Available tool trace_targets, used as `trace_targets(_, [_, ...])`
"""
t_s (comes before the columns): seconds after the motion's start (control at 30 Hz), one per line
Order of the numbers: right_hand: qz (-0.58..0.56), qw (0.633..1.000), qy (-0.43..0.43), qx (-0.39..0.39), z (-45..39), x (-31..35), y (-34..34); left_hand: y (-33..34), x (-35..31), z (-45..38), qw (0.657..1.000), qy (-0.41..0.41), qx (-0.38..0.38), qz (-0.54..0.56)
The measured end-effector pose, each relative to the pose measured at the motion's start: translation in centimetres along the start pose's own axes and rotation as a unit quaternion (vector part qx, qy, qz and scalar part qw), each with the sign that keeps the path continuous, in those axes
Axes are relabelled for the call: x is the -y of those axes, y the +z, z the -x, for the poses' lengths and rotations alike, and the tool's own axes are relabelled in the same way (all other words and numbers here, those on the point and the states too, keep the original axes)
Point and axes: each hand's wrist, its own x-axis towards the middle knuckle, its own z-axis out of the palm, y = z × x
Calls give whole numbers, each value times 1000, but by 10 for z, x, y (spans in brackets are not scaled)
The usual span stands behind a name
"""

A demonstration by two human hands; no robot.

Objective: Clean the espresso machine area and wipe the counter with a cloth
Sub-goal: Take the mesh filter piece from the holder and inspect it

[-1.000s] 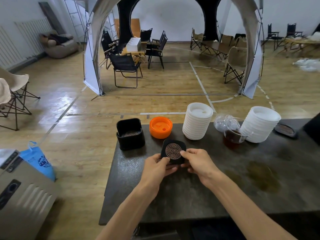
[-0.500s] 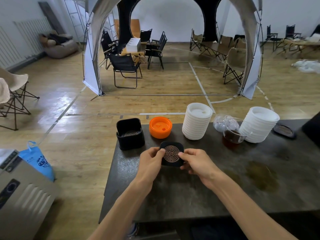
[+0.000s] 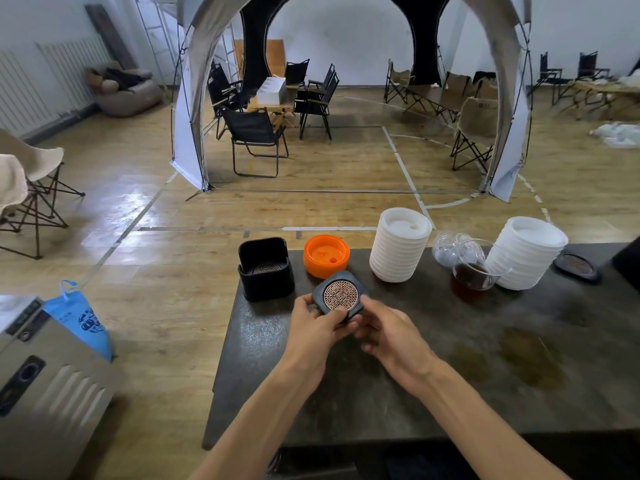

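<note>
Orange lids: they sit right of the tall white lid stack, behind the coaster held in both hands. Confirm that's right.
Not quite. In the head view the orange lids sit left of the white lid stack. The rest holds: they are behind the coaster, held by left hand and right hand.

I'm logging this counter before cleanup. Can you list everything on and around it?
coaster: 1, black with copper pattern, held above counter
coaster holder: 1, black, counter's far left corner
orange lids: 1 stack, right of holder
white lids: 2 stacks, far edge
glass server: 1, dark liquid, between white stacks
counter: 1, dark, stained
blue bag: 1, floor, left
left hand: grips coaster
right hand: grips coaster
</note>
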Motion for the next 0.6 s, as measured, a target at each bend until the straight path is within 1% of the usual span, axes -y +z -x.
trace_targets(0.1, [34, 999, -28, -29, 0, 0, 3, -1, 3, -1, 999, 12, 3, -39])
trace_targets(0.2, [110, 989, -72, -70, 1, 7, 5, -6, -2, -3, 992, 30, 17, -120])
trace_targets(0.3, [192, 969, -126, -92, -1, 18, 6, -13, -19, -11, 972, 83, -26, -218])
trace_targets(0.37, [214, 963, -138, -90, -2, 26, 10, -19, -31, -16, 953, 123, -41, -275])
trace_targets(0.43, [227, 961, -140, -79, -6, 35, 17, -26, -44, -19, 933, 148, -47, -324])
trace_targets(0.5, [203, 965, -145, -78, -14, 46, 33, -34, -59, -20, 932, 158, -52, -324])
trace_targets(0.53, [182, 969, -145, -80, -21, 53, 43, -39, -68, -22, 929, 167, -64, -323])
trace_targets(0.6, [172, 972, -139, -81, -40, 66, 67, -50, -90, -31, 904, 206, -108, -359])
